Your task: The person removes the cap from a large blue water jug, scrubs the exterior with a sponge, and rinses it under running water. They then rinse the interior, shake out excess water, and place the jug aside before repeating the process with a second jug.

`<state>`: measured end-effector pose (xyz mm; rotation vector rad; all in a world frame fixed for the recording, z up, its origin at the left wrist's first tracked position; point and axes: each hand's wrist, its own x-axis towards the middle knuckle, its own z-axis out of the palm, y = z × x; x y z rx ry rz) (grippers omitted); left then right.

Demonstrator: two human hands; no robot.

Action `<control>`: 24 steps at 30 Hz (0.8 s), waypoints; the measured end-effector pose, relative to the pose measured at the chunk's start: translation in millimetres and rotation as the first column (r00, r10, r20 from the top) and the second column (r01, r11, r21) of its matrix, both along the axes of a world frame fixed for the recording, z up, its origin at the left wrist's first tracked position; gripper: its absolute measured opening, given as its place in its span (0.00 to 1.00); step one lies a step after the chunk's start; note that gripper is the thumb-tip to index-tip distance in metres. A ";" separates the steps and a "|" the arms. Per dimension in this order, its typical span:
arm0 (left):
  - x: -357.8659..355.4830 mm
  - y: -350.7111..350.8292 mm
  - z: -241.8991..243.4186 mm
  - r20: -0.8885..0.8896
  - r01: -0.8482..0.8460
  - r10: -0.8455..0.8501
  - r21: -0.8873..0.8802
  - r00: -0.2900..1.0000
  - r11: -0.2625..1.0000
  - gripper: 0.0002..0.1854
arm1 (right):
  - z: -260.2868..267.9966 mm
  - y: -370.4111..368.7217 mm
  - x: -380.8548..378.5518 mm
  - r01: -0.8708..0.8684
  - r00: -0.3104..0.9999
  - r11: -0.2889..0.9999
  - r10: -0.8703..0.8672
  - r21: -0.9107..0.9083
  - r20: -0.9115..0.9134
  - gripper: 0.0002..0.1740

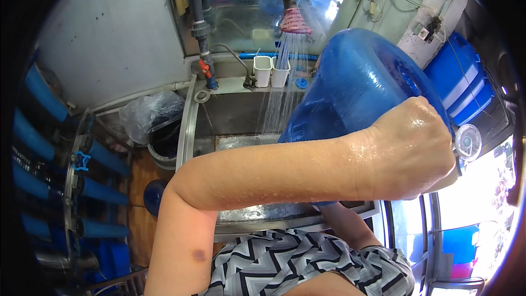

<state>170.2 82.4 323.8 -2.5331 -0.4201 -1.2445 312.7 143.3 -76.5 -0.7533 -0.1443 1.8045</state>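
A large translucent blue water jug (349, 78) is tilted over the steel sink (230, 109), its round base up and to the right. My left arm crosses in front of it. My wet left hand (415, 152) is beside the base, fingers curled away from view. A pale edge (446, 183) shows beneath that hand; what it belongs to is unclear. My right forearm (349, 224) reaches up from below to the jug's lower side, the right hand (324, 207) mostly hidden behind the jug and my left arm. Water falls from a pink-wrapped shower outlet (295, 20) left of the jug.
Two white plastic cups (263, 71) and a blue cap (301, 83) stand on the sink's back ledge. A pipe with an orange valve handle (204, 68) rises there. Left are a bin (164, 148) with a plastic bag (150, 109) and a rack of blue jugs (102, 191).
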 end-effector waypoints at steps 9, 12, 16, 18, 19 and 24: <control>-50.2 -14.0 -58.7 0.145 -0.119 0.144 -0.168 0.979 0.979 0.32 | 9.5 12.5 6.5 -0.007 0.999 1.000 0.006 0.016 0.032 0.21; -81.6 -11.5 -97.1 0.231 -0.309 0.352 -0.204 0.907 0.929 0.36 | 14.5 20.6 15.7 -0.003 0.999 1.000 0.001 0.031 0.046 0.21; -131.4 11.7 -170.6 0.446 -0.523 0.681 -0.436 0.581 0.732 0.32 | 27.0 35.9 42.2 0.045 0.992 0.997 -0.052 0.058 0.117 0.21; -160.4 22.1 -224.5 0.451 -0.394 0.835 -0.738 0.317 0.548 0.31 | 38.4 45.9 56.6 0.164 0.957 0.986 -0.164 0.022 0.241 0.21; -177.0 26.0 -256.2 0.442 -0.225 0.873 -0.847 0.208 0.482 0.30 | 45.6 55.1 59.6 0.219 0.916 0.976 -0.212 0.020 0.341 0.18; -241.7 36.8 -446.8 -0.179 -0.013 0.983 -0.984 -0.048 -0.179 0.39 | 88.6 102.8 25.8 0.227 0.769 0.904 -0.394 0.362 0.503 0.09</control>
